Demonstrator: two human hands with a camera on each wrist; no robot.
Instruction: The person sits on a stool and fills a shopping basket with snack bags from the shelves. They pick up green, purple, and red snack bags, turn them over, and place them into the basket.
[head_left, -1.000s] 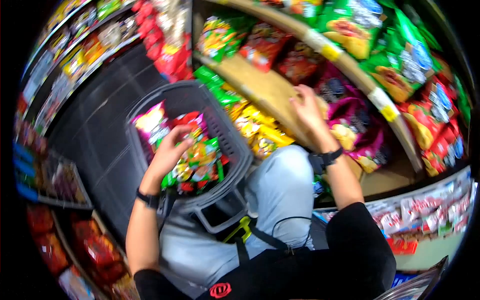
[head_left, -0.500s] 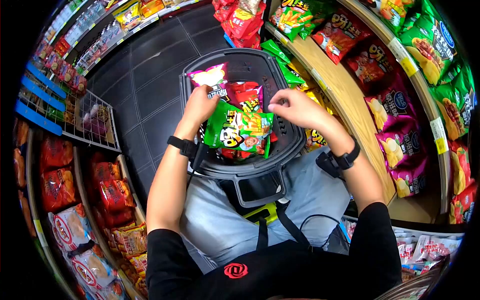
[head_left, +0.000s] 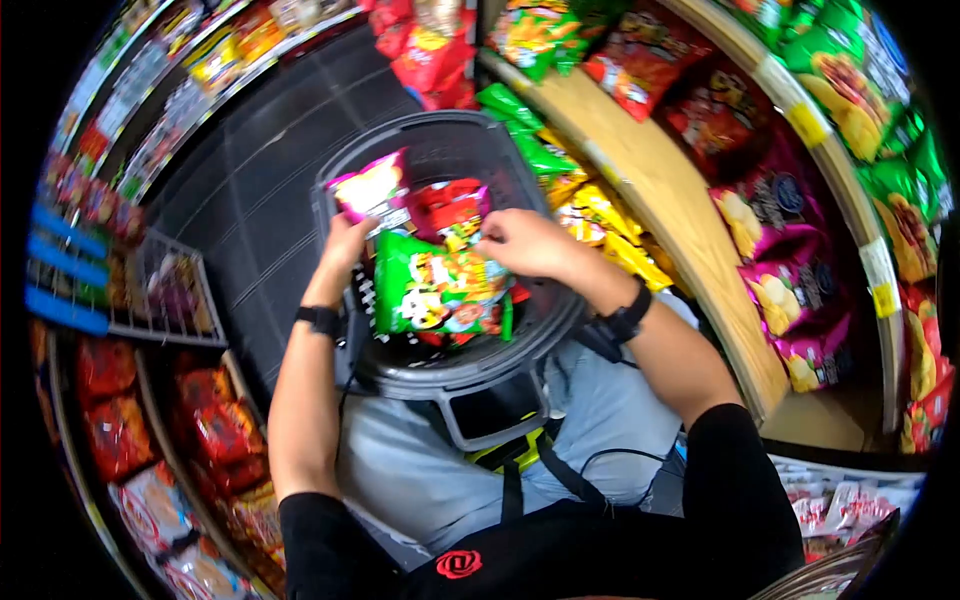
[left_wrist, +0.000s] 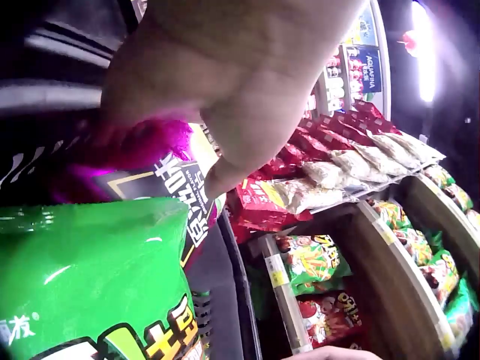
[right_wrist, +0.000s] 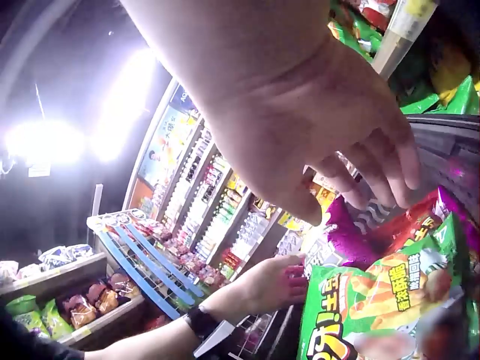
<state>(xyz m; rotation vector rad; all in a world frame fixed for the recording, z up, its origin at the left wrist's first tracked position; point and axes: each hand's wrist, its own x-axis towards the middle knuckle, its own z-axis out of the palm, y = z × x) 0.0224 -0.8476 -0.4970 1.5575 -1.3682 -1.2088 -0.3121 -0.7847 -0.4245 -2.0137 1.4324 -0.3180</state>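
A dark grey shopping basket (head_left: 455, 378) stands before the person's knees with several snack bags inside. My left hand (head_left: 343, 252) is at its left side and pinches the edge of a magenta-and-white chip bag (head_left: 375, 190); the thumb lies on the bag's face in the left wrist view. Over the right half of the basket is my right hand (head_left: 525, 243), fingers loosely bent and holding nothing. Beneath it lies a green chip bag (head_left: 425, 290) with its printed front up. A red chip bag (head_left: 450, 205) shows behind, close to the right fingertips.
To the right a wooden shelf (head_left: 640, 170) bears red chip bags (head_left: 650, 60) and magenta chip bags (head_left: 785, 290). Yellow bags (head_left: 605, 225) sit low beside the basket. At left are a wire rack (head_left: 180, 290) and shelves of red packs (head_left: 215, 410). Dark floor tiles (head_left: 260, 150) lie ahead.
My right hand has come from the wooden shelf to above the basket. My left hand has taken hold of the magenta chip bag's edge. The head view has swung about.
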